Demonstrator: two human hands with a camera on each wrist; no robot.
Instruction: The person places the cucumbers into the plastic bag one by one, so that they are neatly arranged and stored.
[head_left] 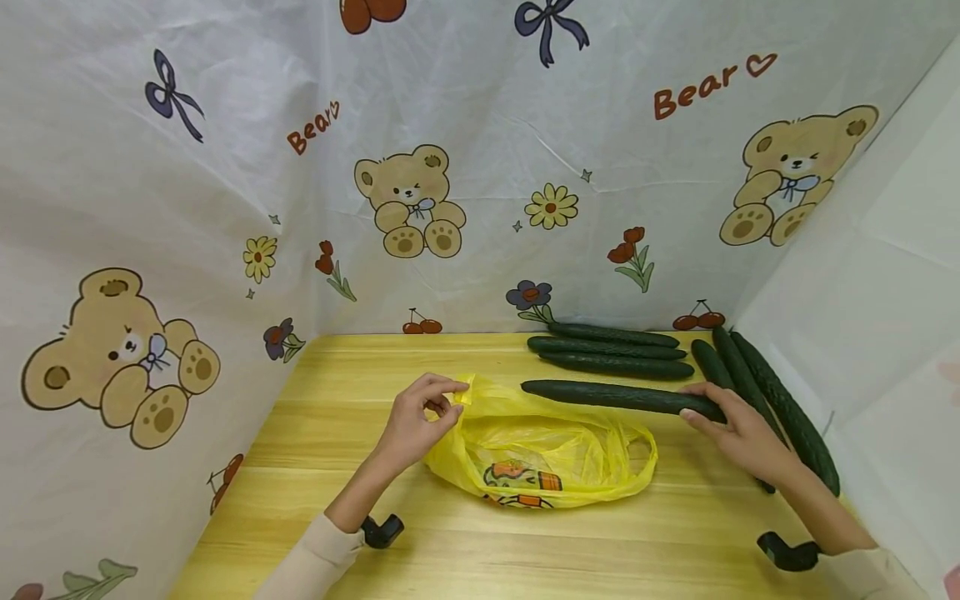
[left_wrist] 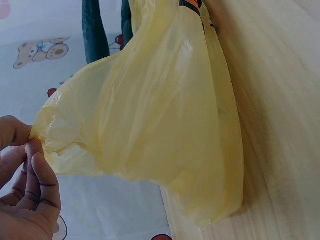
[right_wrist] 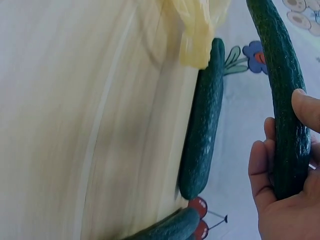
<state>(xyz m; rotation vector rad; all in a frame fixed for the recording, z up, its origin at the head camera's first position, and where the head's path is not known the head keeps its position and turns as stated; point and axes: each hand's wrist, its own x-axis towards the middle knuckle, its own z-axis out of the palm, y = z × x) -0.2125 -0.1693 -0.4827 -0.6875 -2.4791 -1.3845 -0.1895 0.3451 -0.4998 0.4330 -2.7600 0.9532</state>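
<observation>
A yellow plastic bag (head_left: 540,492) lies on the table with its mouth spread open and a printed picture on its side. My left hand (head_left: 420,421) pinches the bag's left handle between fingertips and thumb; the left wrist view shows the pinched edge of the bag (left_wrist: 150,110) drawn out taut. My right hand (head_left: 738,429) grips one end of a long dark green cucumber (head_left: 600,394). That cucumber is held nearly level above the bag's far rim, its free end pointing left. In the right wrist view, thumb and fingers wrap around the lower end of the cucumber (right_wrist: 285,75).
Several cucumbers (head_left: 615,363) lie side by side at the back of the wooden table (head_left: 360,358). More cucumbers (head_left: 787,408) lie at the right edge, beside the right forearm. A bear-patterned cloth (head_left: 480,167) hangs behind and at the left; a white wall (head_left: 900,275) stands at right.
</observation>
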